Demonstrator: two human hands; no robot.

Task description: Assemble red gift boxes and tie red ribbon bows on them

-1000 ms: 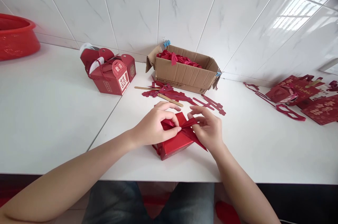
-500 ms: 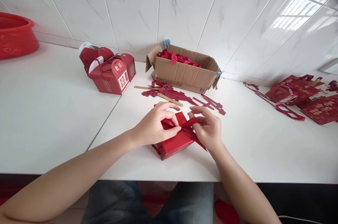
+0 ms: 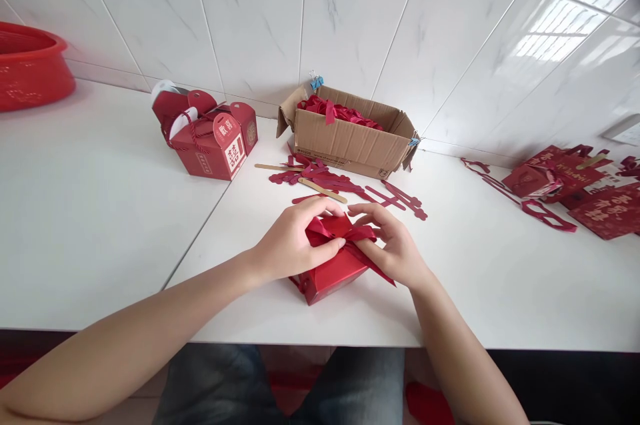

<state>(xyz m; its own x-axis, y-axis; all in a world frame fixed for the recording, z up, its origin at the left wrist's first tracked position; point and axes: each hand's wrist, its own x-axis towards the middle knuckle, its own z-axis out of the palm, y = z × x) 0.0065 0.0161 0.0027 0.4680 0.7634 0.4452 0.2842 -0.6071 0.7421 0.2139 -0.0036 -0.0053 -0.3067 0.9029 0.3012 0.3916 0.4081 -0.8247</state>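
A small red gift box (image 3: 334, 273) lies on the white table in front of me, with a red satin ribbon (image 3: 361, 233) tied in a bow across its top. My left hand (image 3: 295, 238) curves round the left loop, its thumb pressed near the knot. From the other side, my right hand (image 3: 395, 245) has its thumb and bent fingers about the right loop. One ribbon tail hangs past the box's right edge, below the right hand. A twisted red cord shows at the box's lower left corner; my palms hide parts of both sides.
Behind the box lie red paper cutouts (image 3: 325, 179) and wooden sticks (image 3: 323, 190). A cardboard box (image 3: 345, 141) of red ribbons stands by the tiled wall. Red candy boxes (image 3: 207, 155) are at left, a red basin (image 3: 35, 75) beyond; red gift bags (image 3: 607, 208) stand at right.
My right hand has shifted left toward the knot, and its fingers now curl round the right loop. The left fingers have lifted and straightened slightly, while the thumb stays by the knot.
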